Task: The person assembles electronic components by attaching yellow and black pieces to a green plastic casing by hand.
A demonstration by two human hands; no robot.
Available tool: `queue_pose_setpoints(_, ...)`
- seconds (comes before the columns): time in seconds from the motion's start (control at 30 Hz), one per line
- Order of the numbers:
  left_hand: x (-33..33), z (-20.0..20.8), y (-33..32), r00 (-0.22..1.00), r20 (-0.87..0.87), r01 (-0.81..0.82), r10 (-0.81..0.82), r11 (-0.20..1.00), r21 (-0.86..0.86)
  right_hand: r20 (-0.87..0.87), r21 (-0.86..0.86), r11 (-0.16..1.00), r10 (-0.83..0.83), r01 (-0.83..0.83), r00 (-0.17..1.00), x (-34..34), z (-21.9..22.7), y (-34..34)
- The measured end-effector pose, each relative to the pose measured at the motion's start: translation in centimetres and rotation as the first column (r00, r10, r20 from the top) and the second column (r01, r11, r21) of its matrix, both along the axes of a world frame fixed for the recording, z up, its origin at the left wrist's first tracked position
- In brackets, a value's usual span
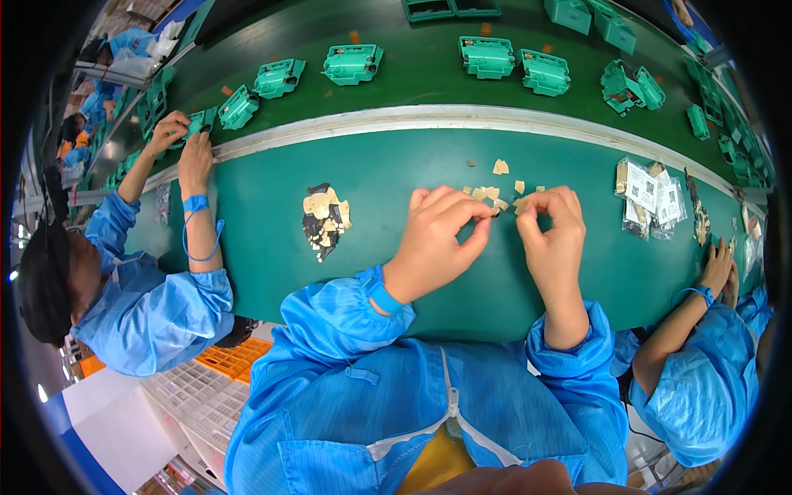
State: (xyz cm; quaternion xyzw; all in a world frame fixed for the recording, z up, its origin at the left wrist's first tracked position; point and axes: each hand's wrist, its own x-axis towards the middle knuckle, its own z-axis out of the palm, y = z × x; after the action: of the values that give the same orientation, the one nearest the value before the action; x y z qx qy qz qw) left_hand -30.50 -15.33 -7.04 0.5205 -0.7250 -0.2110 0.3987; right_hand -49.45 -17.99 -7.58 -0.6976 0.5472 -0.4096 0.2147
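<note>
Both my hands are close together over the green worktop, thumbs and index fingers pinched. My left hand [441, 241] has a tiny dark thing at its fingertips, too small to make out. At the fingertips of my right hand [554, 239] a small cream piece [520, 208] shows, partly covered by the fingers. Several flat cream pieces [492, 193] lie scattered just beyond my fingertips, with one small brown square [471, 163] farther out. Left of my hands lies a loose pile of cream and black flat pieces [324, 219].
Clear bags with white labels [648, 198] lie to the right. Past a pale rail [412, 120], green plastic housings [352, 64] stand along a green belt. One co-worker [157, 280] reaches to a housing at left; another [701, 363] sits at right, hands at the table.
</note>
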Motion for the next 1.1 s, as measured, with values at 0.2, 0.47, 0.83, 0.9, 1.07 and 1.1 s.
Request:
queue_pose_setpoints(0.2,-0.2,0.2,-0.2,0.999,0.028,-0.038,0.039,0.999,-0.032,-0.082,-0.017,1.000,-0.011,0.009,0.997,-0.1,0.0,-0.3)
queue_pose_setpoints(0.47,-0.2,0.1,-0.4,0.977,0.174,-0.088,0.123,0.976,-0.197,0.021,-0.020,0.997,-0.068,0.069,0.997,-0.9,-0.2,-1.0)
queue_pose_setpoints(0.83,-0.5,0.5,0.7,0.929,0.302,-0.084,0.214,0.917,-0.390,0.535,0.377,0.920,-0.117,-0.112,0.837,-0.9,0.2,-1.5)
queue_pose_setpoints(0.9,-0.9,0.7,1.0,0.924,0.310,-0.073,0.224,0.900,-0.431,0.541,0.657,0.673,-0.109,-0.339,0.834,-1.3,2.2,-1.2)
queue_pose_setpoints(1.07,-1.1,0.8,1.4,0.932,0.297,-0.041,0.206,0.877,-0.480,0.498,0.744,0.514,-0.001,-0.426,0.867,-1.4,4.1,-2.6)
queue_pose_setpoints(1.1,-1.0,0.9,1.4,0.929,0.306,-0.038,0.207,0.878,-0.477,0.501,0.741,0.488,0.053,-0.461,0.864,-1.6,4.2,-3.1)
